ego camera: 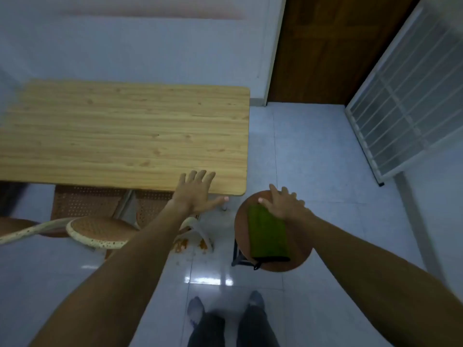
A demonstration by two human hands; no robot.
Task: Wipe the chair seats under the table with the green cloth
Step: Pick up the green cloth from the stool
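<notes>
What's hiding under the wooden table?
Under the wooden table two brown perforated chair seats poke out at its near edge, with a pale table leg between them. The tabletop covers the rest of them.

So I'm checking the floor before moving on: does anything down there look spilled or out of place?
Yes. Orange scraps or stains lie scattered on the white floor tiles near the cream chair's leg, just beyond the table corner. What they are is unclear.
</notes>
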